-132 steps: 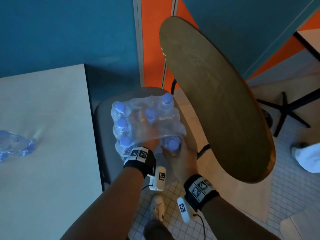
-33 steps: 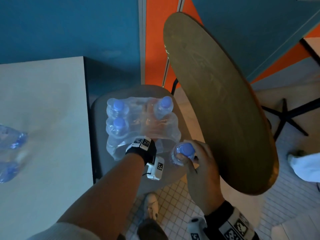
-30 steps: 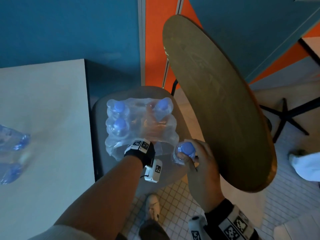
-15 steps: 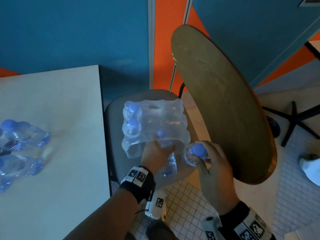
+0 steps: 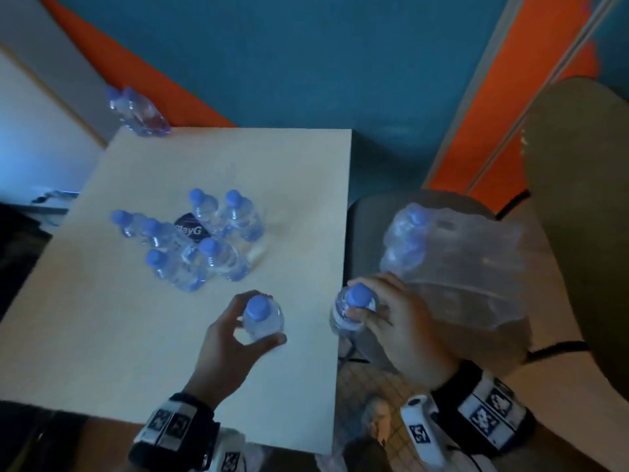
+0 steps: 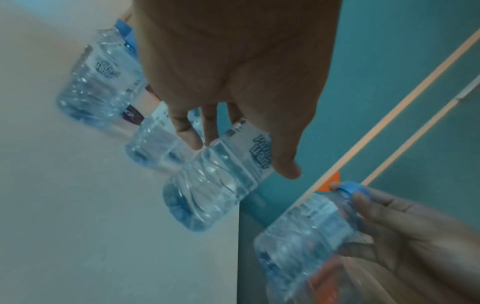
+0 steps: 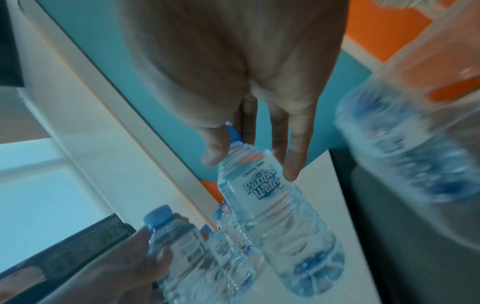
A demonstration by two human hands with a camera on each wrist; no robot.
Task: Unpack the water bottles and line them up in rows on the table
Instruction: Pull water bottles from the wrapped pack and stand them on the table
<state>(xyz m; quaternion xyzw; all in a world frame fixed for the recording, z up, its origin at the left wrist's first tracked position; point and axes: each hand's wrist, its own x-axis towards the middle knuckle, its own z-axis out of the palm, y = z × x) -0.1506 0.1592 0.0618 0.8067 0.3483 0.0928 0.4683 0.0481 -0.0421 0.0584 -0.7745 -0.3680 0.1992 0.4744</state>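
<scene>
A: Two bottles were in hand: the left hand (image 5: 227, 345) curled round one water bottle (image 5: 262, 321) above the table (image 5: 102, 335); the right hand (image 5: 401, 323) pinched another bottle (image 5: 350, 310) by its neck, at the table's right edge.

B: Six bottles (image 5: 190, 240) stood clustered mid-table; the wrapped pack (image 5: 452, 267) sat on the chair (image 5: 366, 212) alongside.

A: Advised setting each down upright beside the cluster, bases flat. Bare tabletop lay nearest the person; the right bottle needed carrying inboard from the edge.
</scene>
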